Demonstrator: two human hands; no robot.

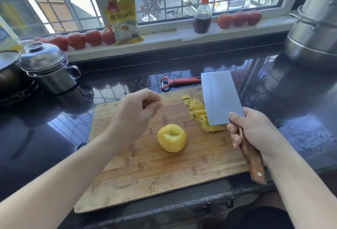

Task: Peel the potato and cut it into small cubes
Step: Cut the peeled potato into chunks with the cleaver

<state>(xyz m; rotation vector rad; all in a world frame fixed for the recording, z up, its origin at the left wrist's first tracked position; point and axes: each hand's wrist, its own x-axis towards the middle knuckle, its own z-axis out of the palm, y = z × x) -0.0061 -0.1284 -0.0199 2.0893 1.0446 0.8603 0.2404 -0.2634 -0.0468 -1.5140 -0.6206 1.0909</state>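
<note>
A peeled yellow potato [172,138] lies in the middle of the wooden cutting board [145,174]. My left hand [135,112] hovers above the board, up and left of the potato, with its fingers loosely curled and nothing in them. My right hand [255,134] grips the wooden handle of a cleaver [220,99], whose broad blade stands raised over the board's far right corner. A heap of yellow peelings [198,113] lies there, partly hidden behind the blade. A red peeler [179,82] rests on the counter just beyond the board.
The dark glossy counter [54,128] carries a small lidded steel pot [49,68] at the left and a large steel steamer [313,28] at the right. On the windowsill stand tomatoes [76,40], a yellow packet [124,19] and a sauce bottle [202,17].
</note>
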